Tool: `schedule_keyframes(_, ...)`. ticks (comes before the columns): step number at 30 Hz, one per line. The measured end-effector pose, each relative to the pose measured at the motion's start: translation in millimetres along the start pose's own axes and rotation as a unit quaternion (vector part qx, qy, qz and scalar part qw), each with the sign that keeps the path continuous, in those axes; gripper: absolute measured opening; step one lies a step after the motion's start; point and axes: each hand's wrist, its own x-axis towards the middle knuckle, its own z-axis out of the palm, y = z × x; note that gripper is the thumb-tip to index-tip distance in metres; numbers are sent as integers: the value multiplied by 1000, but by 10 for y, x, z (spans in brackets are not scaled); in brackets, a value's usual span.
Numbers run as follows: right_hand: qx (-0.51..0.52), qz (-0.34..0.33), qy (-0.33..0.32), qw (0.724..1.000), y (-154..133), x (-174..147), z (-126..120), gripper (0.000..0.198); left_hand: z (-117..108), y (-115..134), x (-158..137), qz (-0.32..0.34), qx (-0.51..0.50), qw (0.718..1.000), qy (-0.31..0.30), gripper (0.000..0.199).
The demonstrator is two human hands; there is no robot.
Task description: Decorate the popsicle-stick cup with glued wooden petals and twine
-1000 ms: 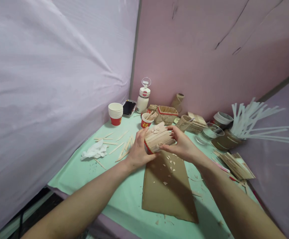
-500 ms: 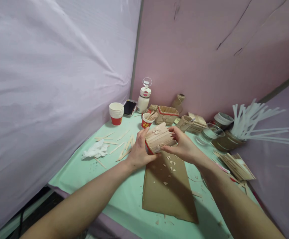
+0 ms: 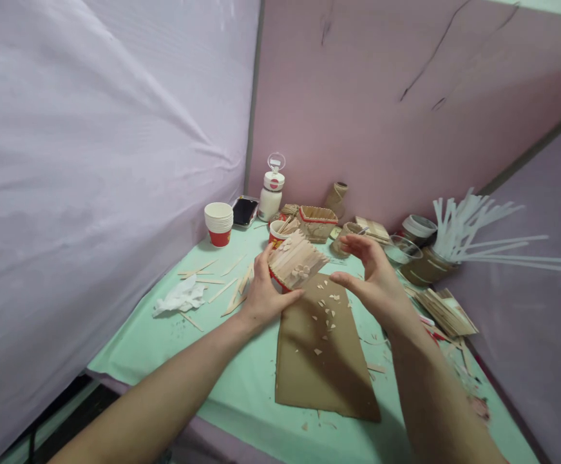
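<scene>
Grips tilted slatted wooden container (image 3: 295,259) in left hand (image 3: 264,291) near cardboard sheet (image 3: 326,383); holds right hand (image 3: 375,280) spread, apart from container.

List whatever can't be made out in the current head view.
In the head view:
- Stick-covered container: far side, turned away from the camera.
- Left hand: some fingertips, hidden by the container.
- Red-and-white paper cup: lower part, hidden behind the container and left hand.
- Wood chips: exact shapes, too small.
- Right forearm: elbow end, cut off by the bottom edge.
</scene>
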Motion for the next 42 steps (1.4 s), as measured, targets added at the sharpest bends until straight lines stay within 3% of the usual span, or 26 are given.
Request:
schedule_keyframes(3, 49, 81, 55, 994, 150, -267, 148, 53, 16, 3, -3, -50, -48, 997, 16, 110)
schedule_keyframes(6, 116, 157, 43, 980, 297, -537, 441, 50, 42, -43, -4, -67, -70, 995, 25, 107)
schedule_keyframes(10, 183, 150, 13, 972, 317, -683, 820, 60, 80, -89, -10, -53, -37, 998, 19, 105)
schedule_keyframes(13, 224, 133, -5, 965, 287, -659, 945, 70, 104, -87, -30, -15, 16, 1000, 8, 107)
schedule_keyframes(19, 251, 146, 90, 953, 360, -619, 817, 76, 125, -8, -134, 132, 11, 987, -88, 88)
schedule_keyframes(23, 242, 151, 128, 950, 336, -636, 631, 68, 132, 98, -193, 156, -63, 980, -110, 78)
schedule_keyframes(29, 244, 113, 104, 958, 242, -655, 509, 67, 87, 152, -132, 87, -157, 979, -101, 75)
schedule_keyframes(36, 240, 80, 33, 967, 341, -677, 537, 80, -4, 158, -61, -32, -248, 940, -233, 105)
schedule_keyframes(42, 205, 78, 1, 976, 377, -697, 524, 83, -52, 279, -58, -53, -239, 940, -237, 118)
